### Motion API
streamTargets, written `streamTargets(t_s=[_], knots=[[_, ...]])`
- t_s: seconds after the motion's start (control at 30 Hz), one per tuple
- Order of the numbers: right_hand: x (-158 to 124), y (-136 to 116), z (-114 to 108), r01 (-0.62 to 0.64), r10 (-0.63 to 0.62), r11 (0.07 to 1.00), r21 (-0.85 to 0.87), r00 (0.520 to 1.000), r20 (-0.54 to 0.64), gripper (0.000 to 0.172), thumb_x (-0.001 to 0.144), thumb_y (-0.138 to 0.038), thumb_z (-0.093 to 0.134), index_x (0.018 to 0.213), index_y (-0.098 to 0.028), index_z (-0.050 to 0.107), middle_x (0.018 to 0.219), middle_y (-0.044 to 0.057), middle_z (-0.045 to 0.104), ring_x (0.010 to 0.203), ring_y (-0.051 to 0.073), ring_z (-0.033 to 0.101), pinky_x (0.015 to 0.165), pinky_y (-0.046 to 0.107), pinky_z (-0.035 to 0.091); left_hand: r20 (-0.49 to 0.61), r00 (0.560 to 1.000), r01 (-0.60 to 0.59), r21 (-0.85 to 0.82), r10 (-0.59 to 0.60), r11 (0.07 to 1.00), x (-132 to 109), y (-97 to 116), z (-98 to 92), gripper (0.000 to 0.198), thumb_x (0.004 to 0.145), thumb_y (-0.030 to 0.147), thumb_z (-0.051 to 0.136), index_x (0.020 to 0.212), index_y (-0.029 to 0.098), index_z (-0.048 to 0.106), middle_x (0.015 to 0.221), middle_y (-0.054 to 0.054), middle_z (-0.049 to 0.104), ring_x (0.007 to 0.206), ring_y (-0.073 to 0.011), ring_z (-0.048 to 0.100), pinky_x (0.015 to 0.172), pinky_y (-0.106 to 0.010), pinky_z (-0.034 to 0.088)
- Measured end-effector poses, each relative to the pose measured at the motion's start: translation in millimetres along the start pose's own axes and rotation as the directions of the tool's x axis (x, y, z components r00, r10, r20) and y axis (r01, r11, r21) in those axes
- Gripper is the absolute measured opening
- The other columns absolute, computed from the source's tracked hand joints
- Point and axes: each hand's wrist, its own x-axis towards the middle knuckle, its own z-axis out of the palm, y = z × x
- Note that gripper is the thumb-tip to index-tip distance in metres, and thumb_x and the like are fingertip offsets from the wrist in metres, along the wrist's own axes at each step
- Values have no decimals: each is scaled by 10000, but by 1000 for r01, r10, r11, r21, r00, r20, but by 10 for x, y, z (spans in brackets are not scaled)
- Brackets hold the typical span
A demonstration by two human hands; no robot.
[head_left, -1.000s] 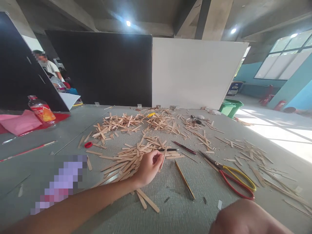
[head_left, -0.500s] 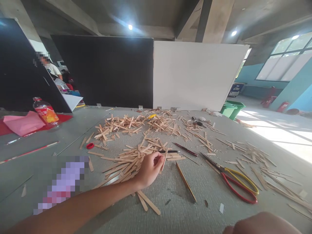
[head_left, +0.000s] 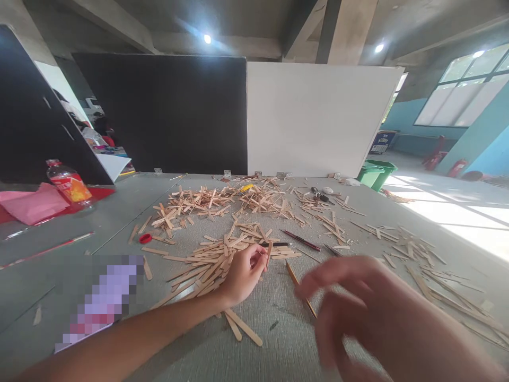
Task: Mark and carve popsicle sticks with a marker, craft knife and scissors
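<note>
My left hand [head_left: 242, 273] rests on the grey table [head_left: 278, 339] at the edge of a heap of flat wooden sticks [head_left: 202, 262]. Its fingers are pinched on one wooden stick [head_left: 269, 251] that points up and away. My right hand [head_left: 358, 313] hovers above the table at the lower right. It is blurred, with its fingers stretched toward the left and nothing in them. A long thin stick [head_left: 292, 271] lies between the two hands, partly hidden by the right one.
More wooden sticks [head_left: 222, 199] are strewn across the far and right side of the table. A black pen [head_left: 278, 244], a dark red pen [head_left: 302, 241] and a red ring [head_left: 145, 238] lie among them. A bottle [head_left: 69, 183] and pink cloth [head_left: 34, 201] sit far left. Black [head_left: 167, 111] and white [head_left: 314, 116] boards stand behind.
My right hand has risen from the bottom edge into view and now covers the red and yellow scissors. My left hand keeps its pinch on the stick in place.
</note>
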Motion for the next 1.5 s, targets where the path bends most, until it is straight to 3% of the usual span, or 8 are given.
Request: streamTargets(t_s=[0.1, 0.2, 0.33, 0.43, 0.67, 0.93, 1.23, 1.5], knots=[[294, 193, 93, -56, -31, 959, -279, 955, -296, 234, 981, -279, 524, 1208, -282, 584, 870, 50, 691, 714, 199, 677, 706, 354, 585, 29, 999, -23, 26, 22, 999, -7, 41, -4, 285, 1029, 434, 515, 930, 190, 624, 701, 16, 594, 552, -126, 533, 500, -211, 438], [524, 670, 188, -28, -91, 907, -420, 961, -260, 278, 983, -277, 508, 1252, -212, 532, 1050, 90, 709, 624, 149, 623, 609, 298, 514, 65, 996, -59, 48, 56, 997, -18, 98, -3, 293, 1027, 435, 539, 922, 187, 653, 708, 9, 609, 605, -137, 563, 552, -220, 434], [631, 1059, 286, -85, -31, 931, -354, 950, -310, 144, 1037, -313, 467, 1079, -220, 568, 738, -4, 661, 574, 154, 589, 572, 260, 421, 124, 988, -104, 64, 95, 993, -39, 144, 8, 290, 1016, 434, 572, 904, 187, 676, 709, 5, 633, 652, -149, 589, 592, -228, 422], [602, 1104, 347, -71, -52, 948, -311, 927, -371, 186, 1035, -300, 456, 881, -237, 537, 661, -24, 602, 556, 143, 539, 562, 250, 389, 133, 986, -109, 72, 98, 992, -44, 141, 20, 280, 1018, 423, 567, 913, 188, 677, 711, 4, 645, 659, -154, 600, 604, -234, 428], [505, 1248, 396, -147, 26, 964, -220, 880, -475, 142, 961, -274, 515, 827, -232, 537, 638, -34, 556, 533, 135, 472, 529, 255, 359, 59, 995, -82, 79, 78, 993, -12, 42, 29, 285, 1010, 436, 566, 880, 193, 638, 704, 8, 634, 635, -155, 601, 599, -235, 450], [556, 1271, 316, -108, 212, 960, 257, 881, -423, 272, 1002, -449, 561, 849, -232, 499, 656, -48, 562, 457, 101, 454, 431, 227, 348, -21, 997, -66, 102, 68, 993, 42, 14, 15, 190, 976, 390, 604, 954, 204, 632, 846, -28, 688, 667, -168, 651, 582, -243, 483], [549, 1314, 304, -65, 117, 989, 131, 887, -446, 138, 973, -323, 587, 1024, -207, 641, 816, 15, 678, 623, 141, 626, 568, 255, 483, -17, 958, -268, 300, 286, 915, -19, 94, 5, 189, 1032, 272, 528, 1163, 246, 662, 1159, -56, 638, 686, -119, 614, 629, -247, 476], [528, 1287, 302, -86, 88, 996, 25, 893, -442, 161, 981, -286, 550, 1067, -205, 661, 697, -1, 668, 604, 150, 633, 546, 244, 451, -4, 950, -296, 294, 311, 909, -14, 90, 18, 179, 1041, 257, 568, 1129, 234, 723, 958, -24, 710, 688, -129, 591, 627, -236, 445]])
